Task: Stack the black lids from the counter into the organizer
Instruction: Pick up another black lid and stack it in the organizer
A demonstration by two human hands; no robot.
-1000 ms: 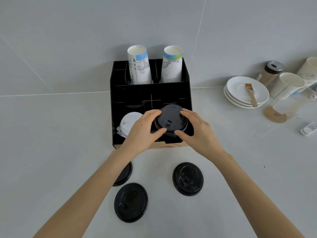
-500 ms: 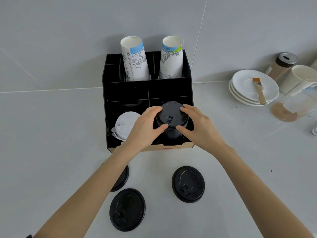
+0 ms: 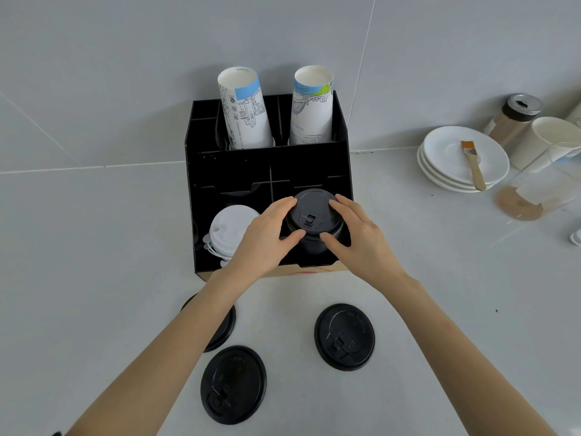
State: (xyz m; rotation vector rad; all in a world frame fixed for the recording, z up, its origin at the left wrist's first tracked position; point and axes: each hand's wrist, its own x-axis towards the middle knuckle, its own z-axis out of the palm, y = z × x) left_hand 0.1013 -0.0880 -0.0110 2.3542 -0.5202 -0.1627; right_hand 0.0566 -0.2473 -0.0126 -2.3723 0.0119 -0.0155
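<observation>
A black organizer (image 3: 267,165) stands against the wall. In its front right compartment sits a stack of black lids (image 3: 312,215). My left hand (image 3: 267,240) and my right hand (image 3: 358,237) grip this stack from both sides, fingers curled around its top lid. Three black lids lie on the counter in front: one (image 3: 345,336) at the right, one (image 3: 233,384) nearer me, and one (image 3: 224,325) partly hidden under my left forearm. White lids (image 3: 229,229) fill the front left compartment.
Two tall paper cups (image 3: 245,108) (image 3: 311,105) stand in the organizer's back row. At the right are stacked white plates (image 3: 452,165) with a brush (image 3: 473,165), a shaker jar (image 3: 515,118), a white cup (image 3: 544,140) and a clear pitcher (image 3: 534,193).
Both hands stay on the black lid stack, settling it slightly lower into the compartment. The view has shifted a little closer.
</observation>
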